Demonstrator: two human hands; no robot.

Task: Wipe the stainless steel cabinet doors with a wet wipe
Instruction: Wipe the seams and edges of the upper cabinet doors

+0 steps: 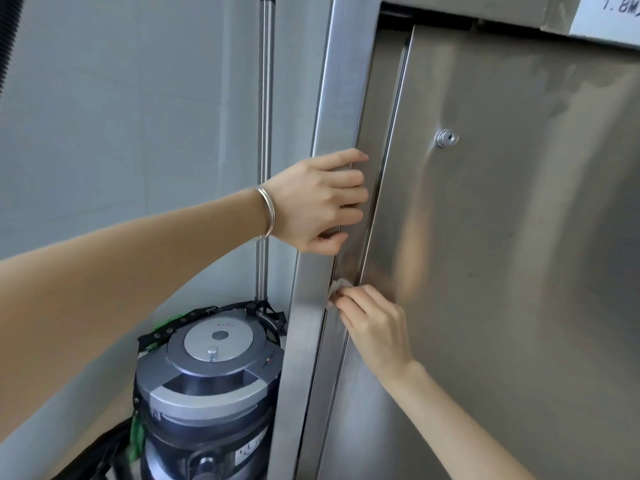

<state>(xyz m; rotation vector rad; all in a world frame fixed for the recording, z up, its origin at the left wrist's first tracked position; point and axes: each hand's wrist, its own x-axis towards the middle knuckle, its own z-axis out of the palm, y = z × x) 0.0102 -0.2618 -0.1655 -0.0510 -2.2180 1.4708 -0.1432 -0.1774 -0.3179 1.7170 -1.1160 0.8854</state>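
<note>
Two hands work the left edge of a steel cabinet. Far left is grey wall, with a vacuum cleaner (214, 375) on the floor in the corner and its metal tube (265, 98) standing upright just beside the cabinet, so there is little room on that side. The frame post (343, 81) runs top to bottom, tilted in this view. The left hand (318, 199), with a bracelet (268, 211) on the wrist, lies across the post with fingers nearly straight and spread a little. Its tips reach past the post's inner edge and the thumb sits on the post face below; it holds nothing. Lower down, the right hand (374, 323) pinches a bunched white wet wipe (334, 292) in curled fingers and presses it into the narrow recess between the post and the cabinet door (502, 237). Right of the hands the door face is broad and bare, apart from a round lock (446, 137) above. A paper label (609, 12) sits at the top right corner.
</note>
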